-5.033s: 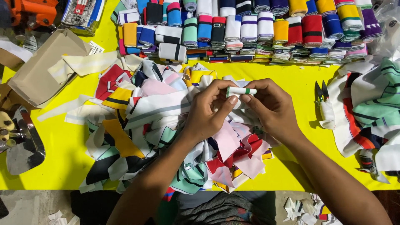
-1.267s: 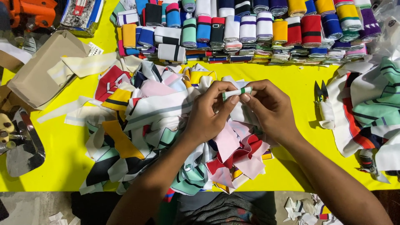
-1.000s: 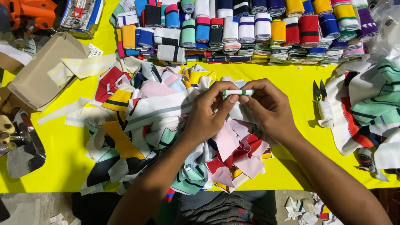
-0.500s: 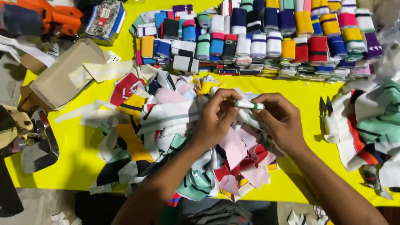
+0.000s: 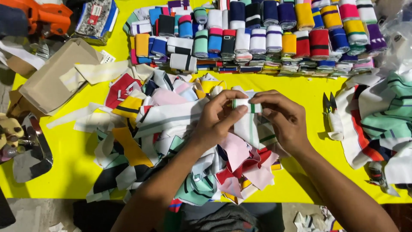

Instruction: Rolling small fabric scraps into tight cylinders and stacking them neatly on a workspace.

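Note:
Both my hands meet over a heap of loose knitted strips (image 5: 171,141) on a yellow table (image 5: 81,159). Between them is a white strip with green stripes (image 5: 246,120), partly rolled at its top end. My left hand (image 5: 216,120) pinches the roll's left side with thumb and fingers. My right hand (image 5: 283,118) grips its right end. The strip's free tail hangs down onto the heap between my wrists.
Rows of rolled, striped knit bands (image 5: 266,34) fill the table's far side. Small thread snips (image 5: 329,105) lie right of my right hand, beside another pile of striped fabric (image 5: 382,120). A brown cardboard box (image 5: 56,77) and an orange tool (image 5: 43,15) sit at the left.
The view has shifted so the whole table appears lower and further right in the frame. My hands keep working the same white and green strip, with more of its tail now showing.

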